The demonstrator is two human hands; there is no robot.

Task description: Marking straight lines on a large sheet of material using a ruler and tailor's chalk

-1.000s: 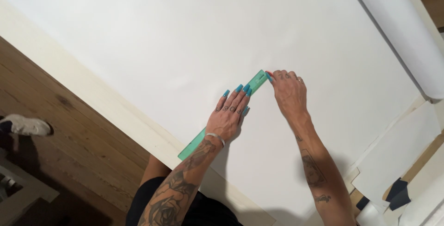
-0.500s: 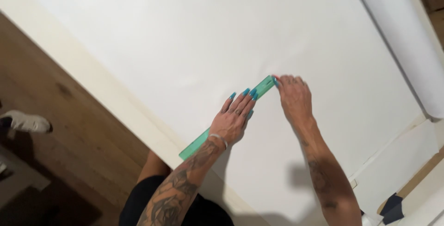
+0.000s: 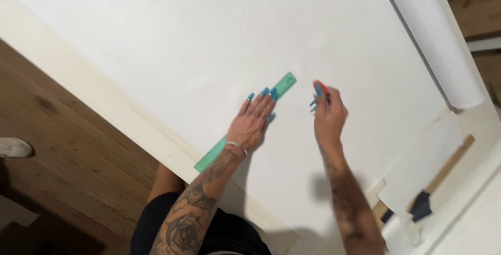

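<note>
A big white paper sheet [image 3: 209,41] covers the counter [image 3: 78,88] above a wooden floor. Left hand [image 3: 254,124] lies open, flat on the green ruler [image 3: 245,122] near the counter's near edge. Right hand [image 3: 329,114] pinches a red pencil [image 3: 319,87] just beyond the ruler's far end; steady downward pressure should keep that ruler from slipping.

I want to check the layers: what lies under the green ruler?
The green ruler lies flat on the large white paper sheet. The left hand presses on its middle, hiding that part. What is under the paper there cannot be seen.
</note>
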